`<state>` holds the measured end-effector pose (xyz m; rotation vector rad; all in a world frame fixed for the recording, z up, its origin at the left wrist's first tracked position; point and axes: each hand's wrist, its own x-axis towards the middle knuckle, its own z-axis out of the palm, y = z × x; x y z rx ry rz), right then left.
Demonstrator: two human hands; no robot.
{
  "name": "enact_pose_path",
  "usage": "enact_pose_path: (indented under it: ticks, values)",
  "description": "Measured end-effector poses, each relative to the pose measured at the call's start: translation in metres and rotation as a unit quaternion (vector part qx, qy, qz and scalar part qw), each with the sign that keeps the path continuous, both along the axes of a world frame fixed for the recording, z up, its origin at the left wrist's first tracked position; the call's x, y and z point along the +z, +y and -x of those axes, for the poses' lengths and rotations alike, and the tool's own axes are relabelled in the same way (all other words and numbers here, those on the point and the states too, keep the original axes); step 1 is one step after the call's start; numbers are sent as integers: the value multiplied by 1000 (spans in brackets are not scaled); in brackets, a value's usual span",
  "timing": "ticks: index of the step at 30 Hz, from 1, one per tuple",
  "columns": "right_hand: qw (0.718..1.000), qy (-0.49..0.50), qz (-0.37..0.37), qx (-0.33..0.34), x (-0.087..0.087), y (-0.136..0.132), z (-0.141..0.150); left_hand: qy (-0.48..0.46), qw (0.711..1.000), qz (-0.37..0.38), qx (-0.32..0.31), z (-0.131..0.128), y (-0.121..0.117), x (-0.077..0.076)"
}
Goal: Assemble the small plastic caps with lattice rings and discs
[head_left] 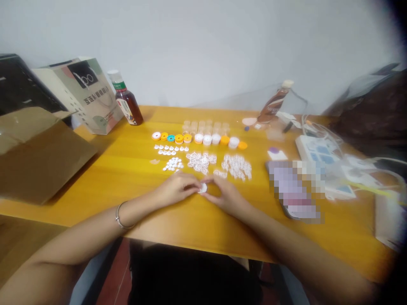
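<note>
Both hands meet low over the table's near part, around one small white round piece [202,188]. My left hand [178,186] pinches its left edge, and my right hand [224,192] grips it from the right with thumb and finger. Just beyond the hands lie loose white discs [173,163], a heap of white openwork rings [201,161] and a pile of small clear-white parts [237,166]. Behind these are rows of small white pegged pieces [171,148] and a line of round caps [179,138] in orange, white and teal. Clear cups [206,127] stand at the back.
On the left are a cardboard box [47,156], a paper bag [92,97] and a dark drink bottle [129,103]. At right lie a pixelated phone [292,190], a power strip [318,152] with tangled cables, and another bottle [274,101]. A wall rises behind the table.
</note>
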<state>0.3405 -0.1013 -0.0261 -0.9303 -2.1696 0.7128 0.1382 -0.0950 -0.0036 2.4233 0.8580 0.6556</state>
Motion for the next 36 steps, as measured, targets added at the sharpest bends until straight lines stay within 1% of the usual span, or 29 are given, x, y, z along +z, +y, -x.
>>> enact_pose_path:
  ticks: [7, 13, 17, 21, 26, 36]
  values:
    - [1000, 1, 4, -7, -1, 0, 0, 23, 999, -38, -1, 0, -1, 2]
    - [1000, -2, 3, -3, 0, -1, 0, 18, 999, -37, -3, 1, -1, 3]
    - [1000, 3, 5, 0, 1, 0, 0, 0, 999, -32, 6, 8, 3, 8]
    - [1000, 5, 14, 7, 2, -1, 0, 27, 999, -31, -15, 15, 5, 12]
    - [1000, 8, 17, 9, 3, -1, -1, 65, 997, -31, -39, 15, 3, 12]
    - [1000, 8, 20, 16, 3, 0, 0, 79, 995, -38, -55, 15, 2, 12]
